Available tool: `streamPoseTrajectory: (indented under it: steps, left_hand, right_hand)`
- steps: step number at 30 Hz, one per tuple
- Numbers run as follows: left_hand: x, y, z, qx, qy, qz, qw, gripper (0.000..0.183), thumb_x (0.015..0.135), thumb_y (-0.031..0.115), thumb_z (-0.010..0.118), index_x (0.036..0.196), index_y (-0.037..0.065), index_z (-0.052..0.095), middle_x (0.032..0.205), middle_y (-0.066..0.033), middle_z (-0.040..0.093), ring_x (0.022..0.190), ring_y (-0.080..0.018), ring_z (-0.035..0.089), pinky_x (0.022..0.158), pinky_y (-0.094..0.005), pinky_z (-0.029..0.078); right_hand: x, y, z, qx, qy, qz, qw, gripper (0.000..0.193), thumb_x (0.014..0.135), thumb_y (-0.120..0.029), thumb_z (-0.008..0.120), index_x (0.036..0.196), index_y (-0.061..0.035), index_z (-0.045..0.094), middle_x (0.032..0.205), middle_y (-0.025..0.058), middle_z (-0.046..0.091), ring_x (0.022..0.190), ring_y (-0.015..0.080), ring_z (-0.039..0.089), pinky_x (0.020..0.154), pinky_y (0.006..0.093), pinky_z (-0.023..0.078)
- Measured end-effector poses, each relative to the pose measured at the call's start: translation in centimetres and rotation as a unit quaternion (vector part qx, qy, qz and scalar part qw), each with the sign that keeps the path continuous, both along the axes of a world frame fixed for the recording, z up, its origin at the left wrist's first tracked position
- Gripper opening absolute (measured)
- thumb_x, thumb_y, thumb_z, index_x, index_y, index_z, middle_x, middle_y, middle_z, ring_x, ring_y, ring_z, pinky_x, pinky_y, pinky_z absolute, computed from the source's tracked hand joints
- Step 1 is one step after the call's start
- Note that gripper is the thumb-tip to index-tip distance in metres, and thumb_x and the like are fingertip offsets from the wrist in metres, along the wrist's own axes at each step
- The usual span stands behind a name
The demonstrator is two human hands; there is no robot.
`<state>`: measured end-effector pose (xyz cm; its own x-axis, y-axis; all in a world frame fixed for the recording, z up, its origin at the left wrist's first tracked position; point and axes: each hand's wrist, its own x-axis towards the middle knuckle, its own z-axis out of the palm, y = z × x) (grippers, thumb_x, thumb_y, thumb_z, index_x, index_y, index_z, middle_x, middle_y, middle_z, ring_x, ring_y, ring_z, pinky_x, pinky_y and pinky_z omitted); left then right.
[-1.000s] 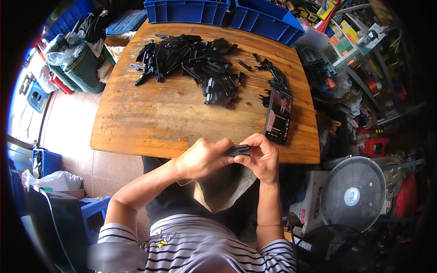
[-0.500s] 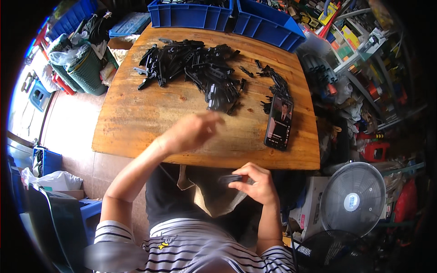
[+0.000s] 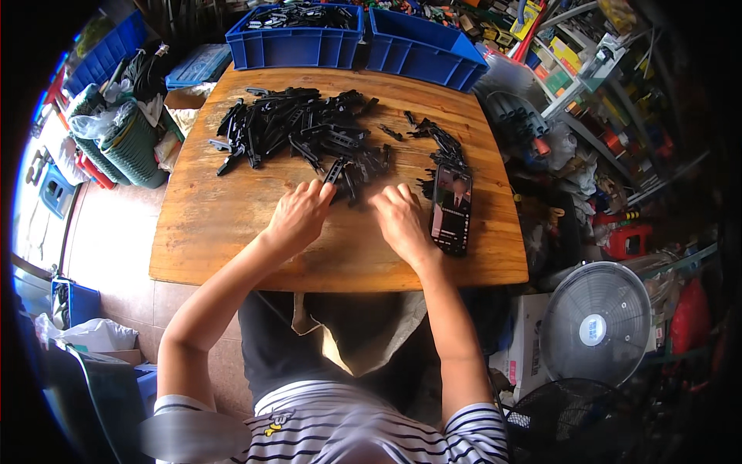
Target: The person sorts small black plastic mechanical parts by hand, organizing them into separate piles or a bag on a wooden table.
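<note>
Dozens of slim black pieces (image 3: 267, 127) lie tangled on a wooden surface (image 3: 216, 240). At their near edge, the left hand (image 3: 300, 215) has its fingertips at one piece; the right hand (image 3: 400, 220), blurred, is near. Whether either grip is clamped, I cannot tell. Drawing pieces out lengthwise should limit snagging. A phone (image 3: 452, 209) crowds the right hand's outer side; smaller black parts (image 3: 440, 143) and two blue bins (image 3: 294, 54) sit beyond.
</note>
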<state>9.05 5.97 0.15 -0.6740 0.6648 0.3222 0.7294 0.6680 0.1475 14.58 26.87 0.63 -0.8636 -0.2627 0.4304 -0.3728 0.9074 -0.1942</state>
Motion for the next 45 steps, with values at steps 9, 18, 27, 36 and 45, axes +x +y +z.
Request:
streamPoseTrajectory:
  steps: [9, 18, 27, 36, 45]
  left_hand:
    - [1.5, -2.3, 0.7, 0.055, 0.016, 0.022, 0.998, 0.019, 0.076, 0.000, 0.055, 0.095, 0.001, 0.050, 0.091, -0.0174, 0.047, 0.092, -0.0347, 0.046, 0.081, -0.0399, 0.041]
    - [6.5, 0.8, 2.7, 0.250, -0.328, -0.145, 0.899, 0.024, 0.085, 0.006, 0.058, 0.107, 0.000, 0.049, 0.084, -0.0220, 0.062, 0.083, -0.0403, 0.061, 0.068, -0.0406, 0.047]
    - [7.7, 1.2, 1.7, 0.286, -0.359, -0.175, 0.871, 0.031, 0.087, 0.008, 0.058, 0.114, 0.000, 0.047, 0.081, -0.0180, 0.062, 0.077, -0.0377, 0.061, 0.067, -0.0384, 0.047]
    - [8.3, 1.4, 2.0, 0.241, -0.316, -0.127, 0.909, 0.034, 0.086, 0.027, 0.063, 0.096, 0.001, 0.044, 0.070, -0.0226, 0.058, 0.067, -0.0431, 0.058, 0.055, -0.0448, 0.045]
    - [9.0, 1.1, 1.8, 0.248, -0.275, -0.145, 0.918, 0.035, 0.085, 0.030, 0.064, 0.089, 0.001, 0.045, 0.066, -0.0210, 0.056, 0.061, -0.0416, 0.057, 0.050, -0.0439, 0.045]
  right_hand:
    - [6.2, -1.5, 2.0, -0.256, -0.031, 0.022, 0.966, 0.018, 0.077, -0.006, 0.072, 0.092, -0.0008, 0.063, 0.078, 0.0064, 0.061, 0.065, 0.0161, 0.060, 0.059, 0.0269, 0.048]
    - [8.2, -1.4, 3.8, -0.407, -0.055, 0.083, 0.908, 0.017, 0.077, -0.003, 0.073, 0.091, 0.0025, 0.066, 0.084, 0.0044, 0.060, 0.075, 0.0093, 0.056, 0.064, 0.0206, 0.045]
    - [8.8, -1.0, 3.8, -0.398, -0.067, 0.088, 0.911, 0.023, 0.076, -0.004, 0.073, 0.098, 0.0017, 0.067, 0.084, 0.0054, 0.061, 0.075, 0.0108, 0.056, 0.065, 0.0208, 0.045]
    - [9.0, -1.4, 3.4, -0.372, -0.036, 0.058, 0.926, 0.031, 0.075, -0.011, 0.076, 0.103, 0.0000, 0.066, 0.089, 0.0060, 0.061, 0.079, 0.0124, 0.056, 0.070, 0.0240, 0.046]
    - [9.4, -1.6, 2.6, -0.488, -0.123, 0.041, 0.863, 0.038, 0.072, -0.018, 0.079, 0.103, -0.0012, 0.063, 0.091, 0.0089, 0.065, 0.079, 0.0175, 0.061, 0.071, 0.0277, 0.049]
